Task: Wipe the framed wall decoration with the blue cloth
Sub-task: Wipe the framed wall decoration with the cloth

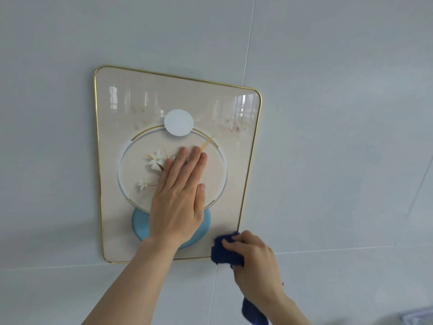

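Observation:
The framed wall decoration (131, 106) hangs on the wall, a glossy beige picture with white flowers, circles and a thin gold frame. My left hand (179, 195) lies flat on its middle, fingers together, pressing against the glass. My right hand (255, 259) grips the bunched dark blue cloth (222, 250) at the frame's bottom right corner. The cloth covers that corner, and its loose end hangs down below my right wrist.
Pale grey wall tiles (328, 113) with thin joint lines surround the picture. A blurred light object (419, 317) shows at the bottom right edge.

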